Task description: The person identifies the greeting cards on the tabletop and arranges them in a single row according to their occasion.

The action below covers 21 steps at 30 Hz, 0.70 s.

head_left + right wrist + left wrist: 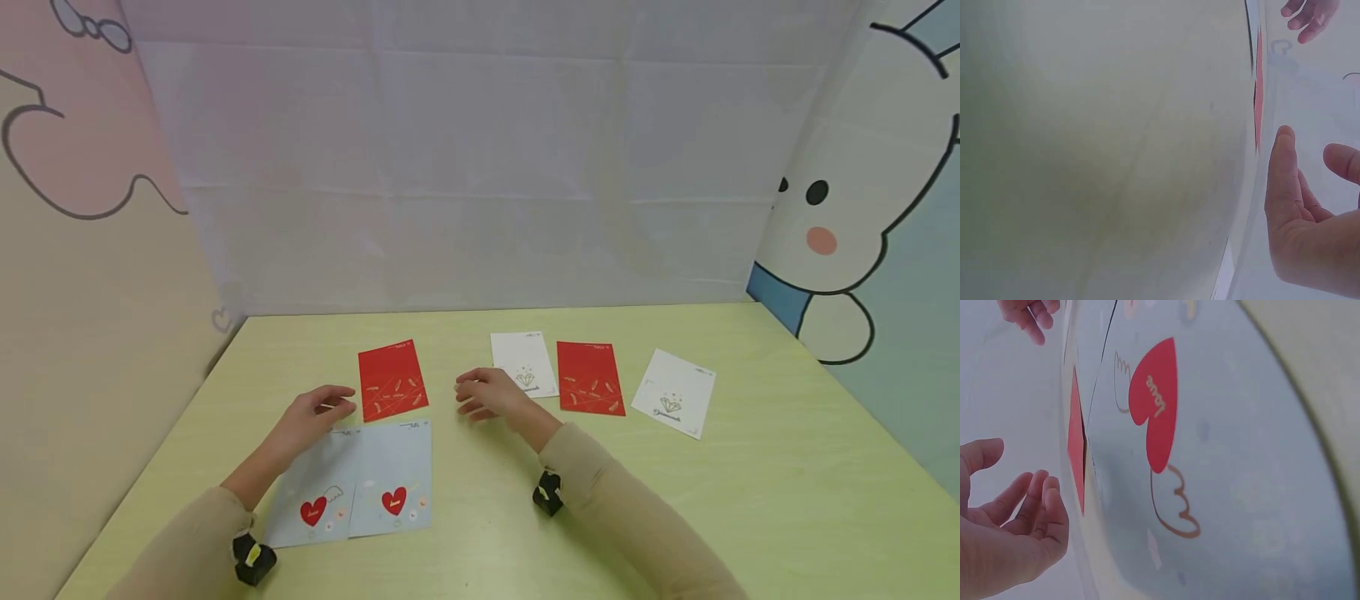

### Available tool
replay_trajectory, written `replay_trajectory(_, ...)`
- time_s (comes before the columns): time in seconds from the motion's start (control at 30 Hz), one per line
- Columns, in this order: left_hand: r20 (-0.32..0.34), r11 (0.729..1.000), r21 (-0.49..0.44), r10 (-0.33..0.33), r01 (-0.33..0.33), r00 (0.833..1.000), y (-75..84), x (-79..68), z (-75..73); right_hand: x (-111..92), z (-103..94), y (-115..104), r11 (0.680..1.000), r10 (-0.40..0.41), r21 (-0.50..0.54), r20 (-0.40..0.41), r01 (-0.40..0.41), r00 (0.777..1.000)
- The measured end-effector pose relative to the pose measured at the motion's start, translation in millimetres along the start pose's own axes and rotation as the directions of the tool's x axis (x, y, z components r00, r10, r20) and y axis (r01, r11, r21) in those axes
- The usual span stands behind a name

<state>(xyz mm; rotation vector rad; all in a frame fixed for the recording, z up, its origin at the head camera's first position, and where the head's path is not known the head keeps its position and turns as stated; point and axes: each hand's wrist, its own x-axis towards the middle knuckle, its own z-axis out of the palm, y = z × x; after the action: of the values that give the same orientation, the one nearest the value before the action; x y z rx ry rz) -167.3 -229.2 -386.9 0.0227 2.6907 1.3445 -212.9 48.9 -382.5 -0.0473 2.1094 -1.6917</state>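
My left hand (317,417) hovers over the top of a pale blue card (315,483) with a red heart, its fingers loosely bent and holding nothing. A second pale blue heart card (393,479) lies right beside the first, their edges meeting. Just beyond the left fingertips lies a red card (393,380) with gold print. My right hand (491,394) is above the table near a white card (525,364) with a diamond drawing, covering its lower left corner; nothing is between its fingers. In the left wrist view the heart card (1229,425) shows the word "love" and drawn wings.
Right of the right hand lie another red card (591,378) and a tilted white diamond card (673,393). The light yellow-green table (787,467) ends at a white cloth backdrop (480,183). Cartoon-painted walls (97,267) stand on both sides.
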Motion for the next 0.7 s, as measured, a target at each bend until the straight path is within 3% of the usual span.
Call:
replay_trajectory(0.17, -0.005, 0.999, -0.024, -0.033, 0.033, 0.999, -5.9, 13.7, -0.6, 11, -5.9, -1, 1.000, 0.016, 0.014, -0.044, -0.015, 0.999)
replay_trajectory(0.4, -0.033, 0.990, -0.091, -0.115, 0.112, 0.993, -43.9, 52.7, 6.0, 24, -8.3, -11, 0.998, -0.001, 0.060, -0.083, 0.006, 0.997)
replay_trajectory(0.5, -0.026, 0.982, -0.119, -0.148, 0.144, 0.989, -52.2, 64.7, 5.9, 29, -5.6, -12, 0.994, 0.011, 0.113, -0.083, -0.002, 0.997)
replay_trajectory(0.7, -0.001, 0.955, -0.223, -0.199, 0.194, 0.980, -43.8, 64.6, 3.8, 36, 4.0, -13, 0.982, 0.047, 0.186, -0.094, -0.029, 0.995)
